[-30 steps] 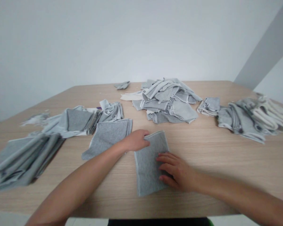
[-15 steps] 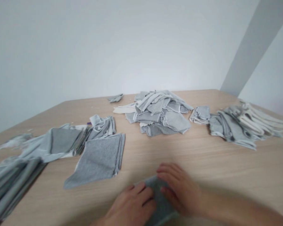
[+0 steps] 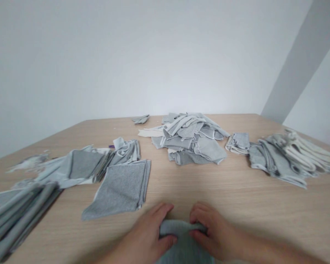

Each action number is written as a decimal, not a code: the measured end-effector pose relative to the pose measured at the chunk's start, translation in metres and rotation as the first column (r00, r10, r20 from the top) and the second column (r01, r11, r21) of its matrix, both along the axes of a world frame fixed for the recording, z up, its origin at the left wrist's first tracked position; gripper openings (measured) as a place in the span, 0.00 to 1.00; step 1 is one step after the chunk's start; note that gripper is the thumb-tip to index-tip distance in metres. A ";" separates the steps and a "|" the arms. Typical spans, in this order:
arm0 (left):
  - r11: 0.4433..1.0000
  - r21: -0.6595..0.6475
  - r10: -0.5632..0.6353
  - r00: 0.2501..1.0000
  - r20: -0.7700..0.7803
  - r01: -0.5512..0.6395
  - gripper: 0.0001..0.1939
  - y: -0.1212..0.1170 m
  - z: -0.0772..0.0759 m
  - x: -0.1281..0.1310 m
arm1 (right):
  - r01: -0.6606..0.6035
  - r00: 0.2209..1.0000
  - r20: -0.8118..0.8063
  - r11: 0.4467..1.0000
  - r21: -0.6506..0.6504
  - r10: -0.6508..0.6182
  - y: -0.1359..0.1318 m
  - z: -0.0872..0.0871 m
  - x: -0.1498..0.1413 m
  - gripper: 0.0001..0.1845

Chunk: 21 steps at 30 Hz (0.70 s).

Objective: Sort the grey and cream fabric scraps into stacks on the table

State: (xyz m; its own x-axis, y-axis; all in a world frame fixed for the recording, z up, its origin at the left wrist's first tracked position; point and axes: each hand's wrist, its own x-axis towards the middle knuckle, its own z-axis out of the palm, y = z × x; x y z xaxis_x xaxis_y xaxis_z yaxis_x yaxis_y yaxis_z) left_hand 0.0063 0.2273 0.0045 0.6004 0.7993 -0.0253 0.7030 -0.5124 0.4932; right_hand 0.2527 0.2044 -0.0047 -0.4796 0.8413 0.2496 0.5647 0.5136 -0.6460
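Note:
At the near edge of the view, a grey cloth lies between my hands, its far edge bent over in a fold. My left hand grips the left end of that fold, thumb on the near side and fingers beyond it. My right hand pinches the right end the same way, fingers curled. The cloth's lower part runs out of the picture. Beyond my left hand is a flat stack of grey cloth squares, with one corner stretching toward the left.
A loose heap of grey and white cloths sits mid-table. Folded cloths lie at right, beside a small folded stack. Leftward are more cloths, long folded fabric and white scraps. A wall stands behind.
My hands have moved apart and now grip the cloth's far edge at both ends; before, they lay over it, close together. The view has shifted slightly, so the piles appear lower and farther right.

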 end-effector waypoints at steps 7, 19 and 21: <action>0.964 -0.203 -0.135 0.973 0.189 0.173 0.09 0.001 0.032 -0.017 | -0.023 0.951 -0.306 0.998 0.063 0.041 -0.007 -0.017 -0.001 0.07; 0.587 -0.384 0.792 0.407 0.455 -0.713 0.22 0.055 0.035 -0.106 | 0.102 0.929 -0.317 0.956 -0.274 -0.190 0.018 -0.042 -0.010 0.12; 0.566 -0.337 0.824 0.529 0.203 -0.753 0.24 0.061 0.024 -0.122 | 0.096 0.940 -0.293 0.960 -0.265 -0.175 0.019 -0.041 -0.010 0.11</action>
